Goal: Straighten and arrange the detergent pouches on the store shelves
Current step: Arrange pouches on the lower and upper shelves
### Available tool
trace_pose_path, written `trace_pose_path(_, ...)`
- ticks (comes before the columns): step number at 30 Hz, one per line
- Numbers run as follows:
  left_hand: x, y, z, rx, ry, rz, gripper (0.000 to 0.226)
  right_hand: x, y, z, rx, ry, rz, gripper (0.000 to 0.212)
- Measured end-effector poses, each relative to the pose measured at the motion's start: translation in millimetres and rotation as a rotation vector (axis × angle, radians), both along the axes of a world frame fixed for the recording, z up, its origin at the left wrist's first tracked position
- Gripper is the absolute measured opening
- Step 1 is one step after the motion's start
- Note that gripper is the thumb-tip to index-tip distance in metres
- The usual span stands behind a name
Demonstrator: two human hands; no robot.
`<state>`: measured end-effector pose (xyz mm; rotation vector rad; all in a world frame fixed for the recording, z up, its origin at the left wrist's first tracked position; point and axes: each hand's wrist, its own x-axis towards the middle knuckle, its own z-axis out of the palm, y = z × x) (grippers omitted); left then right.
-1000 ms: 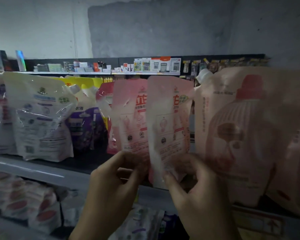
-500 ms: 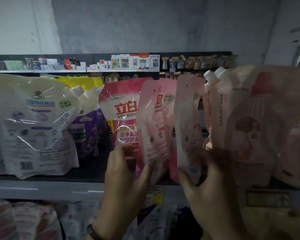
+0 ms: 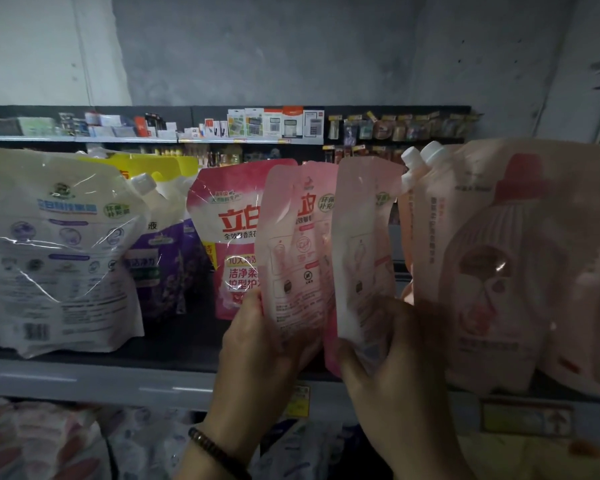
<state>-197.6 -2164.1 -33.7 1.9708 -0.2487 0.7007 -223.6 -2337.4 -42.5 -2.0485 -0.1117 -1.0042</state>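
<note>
You are straightening two pink pouches at the front of the shelf. Your left hand is clamping the left pouch at six o'clock; your right hand is clamping the right pouch at five o'clock. Next, both likely need standing upright, faces forward.
</note>
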Motion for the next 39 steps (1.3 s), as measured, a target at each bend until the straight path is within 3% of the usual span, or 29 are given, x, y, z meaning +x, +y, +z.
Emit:
trace_pose_path(11,8,22,6,-0.031,-0.009,-0.067,0.062,7,14,1,-0.028,0.013,-0.042,0.095)
trace_pose_path(21,18,52,9,-0.056,0.013,-0.187,0.071,19,24,7,-0.093,0.049,-0.151,0.101)
trace_pose_path(29,21,78,9,-0.082,0.052,-0.233,0.068,21,29,13,-0.083,0.035,-0.245,0.081)
trace_pose_path(39,31,112,10,-0.108,0.138,-0.240,0.053,20,34,17,-0.077,0.074,-0.314,0.084)
